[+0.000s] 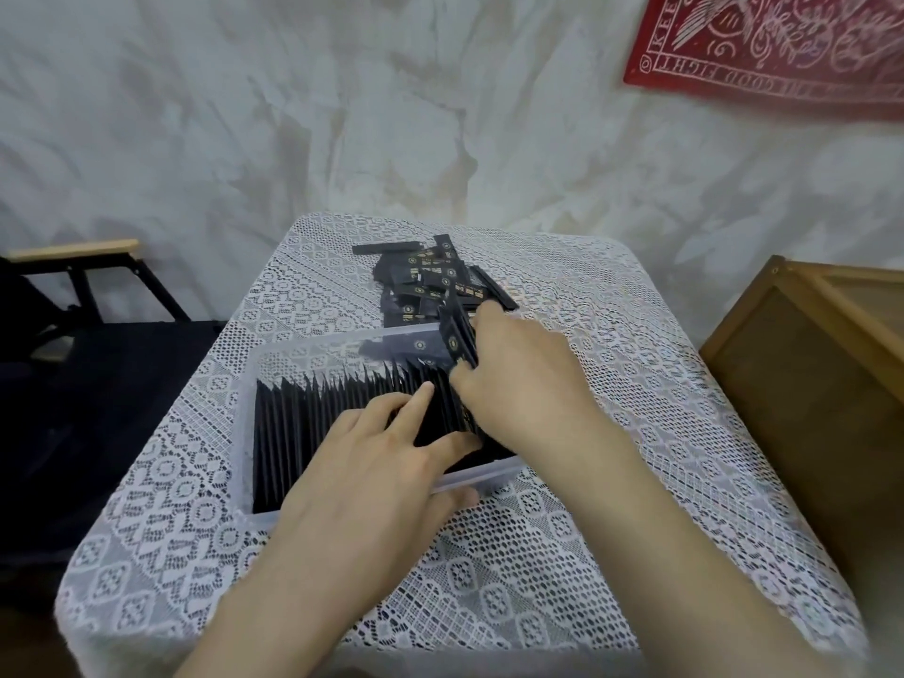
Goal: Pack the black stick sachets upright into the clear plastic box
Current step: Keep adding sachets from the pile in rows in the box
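**A:** How were our hands set?

**B:** Our right hand [528, 384] was curled round a thin bundle of black stick sachets [457, 337], their upper ends showing past the fingers, above the right end of the clear plastic box [303, 354]. Our left hand [372, 462] lay with fingers straight and spread on the tops of the packed row [313, 413], thumb outside the near wall.

**A:** How did we judge the handling?

**B:** Light, thin and flexible, with slick film. We judged that a bundle would fan or slip unless pinched across its flat faces near the middle.

**A:** Appearance and location?

**B:** Narrow black strips with small gold marks. Most stood upright in the box; a loose pile [430, 281] lay beyond it on the lace-covered counter [538, 555].
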A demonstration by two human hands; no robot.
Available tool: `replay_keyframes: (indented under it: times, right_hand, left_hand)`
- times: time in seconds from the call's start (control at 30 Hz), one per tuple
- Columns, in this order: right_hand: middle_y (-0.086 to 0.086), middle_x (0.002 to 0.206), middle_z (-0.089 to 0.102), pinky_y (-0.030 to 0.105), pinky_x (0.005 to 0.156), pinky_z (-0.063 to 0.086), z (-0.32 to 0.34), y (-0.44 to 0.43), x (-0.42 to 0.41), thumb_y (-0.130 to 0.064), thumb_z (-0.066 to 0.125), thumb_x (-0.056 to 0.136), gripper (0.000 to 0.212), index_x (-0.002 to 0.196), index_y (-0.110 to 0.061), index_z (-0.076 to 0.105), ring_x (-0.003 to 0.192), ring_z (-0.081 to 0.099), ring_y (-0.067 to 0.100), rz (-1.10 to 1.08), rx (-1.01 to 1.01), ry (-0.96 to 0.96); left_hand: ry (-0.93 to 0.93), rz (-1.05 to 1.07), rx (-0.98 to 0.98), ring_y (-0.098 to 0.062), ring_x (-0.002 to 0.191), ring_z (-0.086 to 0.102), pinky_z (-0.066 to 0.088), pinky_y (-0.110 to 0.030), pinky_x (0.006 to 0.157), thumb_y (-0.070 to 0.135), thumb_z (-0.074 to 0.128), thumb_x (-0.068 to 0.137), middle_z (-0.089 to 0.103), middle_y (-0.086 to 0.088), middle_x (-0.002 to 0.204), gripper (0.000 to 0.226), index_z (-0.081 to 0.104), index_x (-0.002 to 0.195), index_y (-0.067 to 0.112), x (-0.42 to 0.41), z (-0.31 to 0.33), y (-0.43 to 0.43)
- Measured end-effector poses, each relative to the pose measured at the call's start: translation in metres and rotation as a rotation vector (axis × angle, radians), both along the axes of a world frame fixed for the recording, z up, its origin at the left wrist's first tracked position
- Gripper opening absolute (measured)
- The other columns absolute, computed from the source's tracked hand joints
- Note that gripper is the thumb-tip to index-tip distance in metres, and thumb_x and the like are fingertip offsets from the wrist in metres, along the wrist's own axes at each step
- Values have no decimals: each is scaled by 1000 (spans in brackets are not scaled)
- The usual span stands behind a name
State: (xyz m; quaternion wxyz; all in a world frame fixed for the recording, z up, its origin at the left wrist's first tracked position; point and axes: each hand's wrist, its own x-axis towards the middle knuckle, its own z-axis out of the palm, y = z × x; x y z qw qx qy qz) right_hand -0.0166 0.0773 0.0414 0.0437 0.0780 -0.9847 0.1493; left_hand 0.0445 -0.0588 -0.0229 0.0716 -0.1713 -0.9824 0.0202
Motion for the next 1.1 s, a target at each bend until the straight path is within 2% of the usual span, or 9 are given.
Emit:
replay_keyframes:
  times: [0.07,0.13,0.27,0.37,0.47,0.67,0.8,0.93,1.1]
  right_hand:
    - [7,91,58,36,67,34,-4,0,5,-24,55,96,23,101,-16,34,88,57,36,-5,92,13]
    - [3,84,51,36,66,32,-5,1,10,-23,55,95,24,108,-18,35,85,53,35,7,139,44]
    - [1,81,49,35,65,34,-5,10,16,-30,56,96,28,121,-22,44,77,47,31,15,167,20]
    - [5,97,64,37,69,37,-3,16,20,-42,50,100,31,125,-25,50,91,59,36,18,139,11]
    - [9,112,69,39,74,41,-2,19,22,-44,43,104,34,130,-26,54,104,62,38,38,152,25]
    - [9,108,69,38,74,41,-8,16,2,-49,47,102,33,119,-26,63,102,64,38,-1,112,79]
    - [10,100,69,36,69,38,-12,14,-6,-36,48,102,23,105,-19,64,97,64,38,-28,112,97]
    - [9,104,67,35,71,38,-6,20,-7,-30,57,97,15,107,-19,62,98,60,37,-20,126,41]
    - [4,103,68,36,75,44,-9,23,-2,-42,63,95,25,112,-23,63,101,63,35,27,122,-10]
  left_hand:
    - [6,-8,1,-33,116,63,56,-47,82,63,55,83,63,-15,134,43,69,116,39,0,-1,0]
    - [14,-10,-8,-33,115,64,56,-47,81,63,66,78,64,-15,133,42,70,111,38,1,-2,-1]
    - [28,-13,-7,-31,116,63,56,-44,82,63,59,79,64,-12,134,36,68,106,40,2,-1,0]
    - [41,-16,7,-30,118,62,55,-43,84,65,57,80,63,-11,136,39,66,111,42,3,-1,-1]
    - [42,-17,12,-30,119,62,55,-43,84,65,53,82,62,-10,137,41,66,114,43,3,-1,0]
    - [32,-6,-7,-29,120,61,55,-43,85,68,50,82,62,-9,137,45,65,116,44,2,-1,0]
    - [26,-4,-14,-29,121,60,55,-43,86,68,48,83,61,-8,139,45,64,118,45,2,0,0]
    - [14,-4,-15,-30,122,60,54,-45,87,67,51,82,60,-9,140,45,64,119,44,2,-1,0]
    - [20,-9,-23,-30,121,60,54,-44,86,67,50,82,60,-10,139,46,64,119,44,0,-3,-1]
